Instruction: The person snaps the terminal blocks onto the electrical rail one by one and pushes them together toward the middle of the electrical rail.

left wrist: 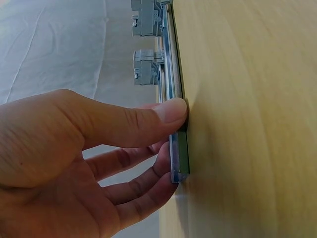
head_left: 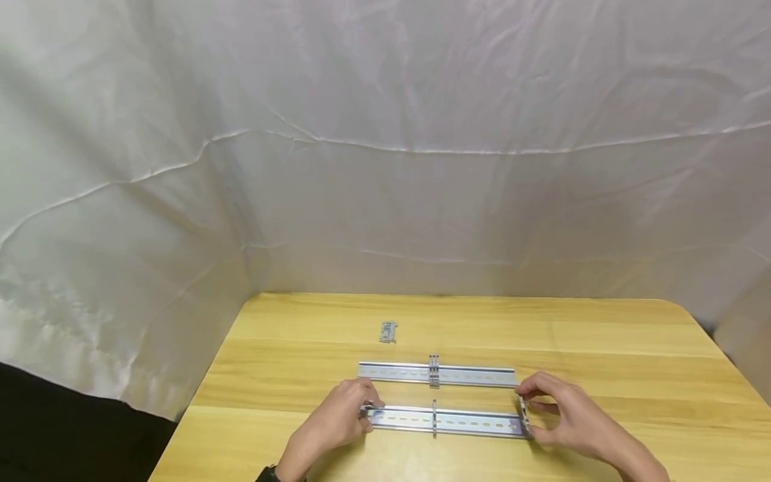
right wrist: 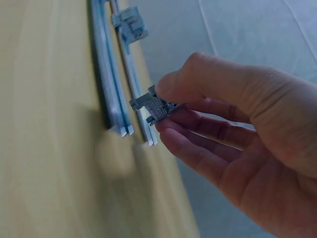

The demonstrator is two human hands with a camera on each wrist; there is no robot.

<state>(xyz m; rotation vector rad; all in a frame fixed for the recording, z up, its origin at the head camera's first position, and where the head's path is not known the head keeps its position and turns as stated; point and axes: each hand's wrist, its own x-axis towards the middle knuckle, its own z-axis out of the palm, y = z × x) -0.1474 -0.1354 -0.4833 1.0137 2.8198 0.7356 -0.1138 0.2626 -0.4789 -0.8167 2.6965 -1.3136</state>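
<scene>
The near slotted metal DIN rail (head_left: 403, 418) lies on the table, its left end gripped between the thumb and fingers of my left hand (head_left: 340, 420). One thin grey terminal block (head_left: 434, 419) stands across this rail near its middle. At the rail's right end, my right hand (head_left: 569, 416) pinches another grey terminal block (right wrist: 157, 106) between thumb and fingertips. The right wrist view has this block tilted, with its notched side facing the rails; the fingers partly cover it.
Parallel behind lies a second DIN rail (head_left: 391, 372) carrying several grey terminal blocks (head_left: 434, 372) side by side. Farther back, a loose terminal block (head_left: 388, 332) lies flat on the wooden table (head_left: 602, 335). Grey cloth (head_left: 385, 201) hangs behind and at the sides.
</scene>
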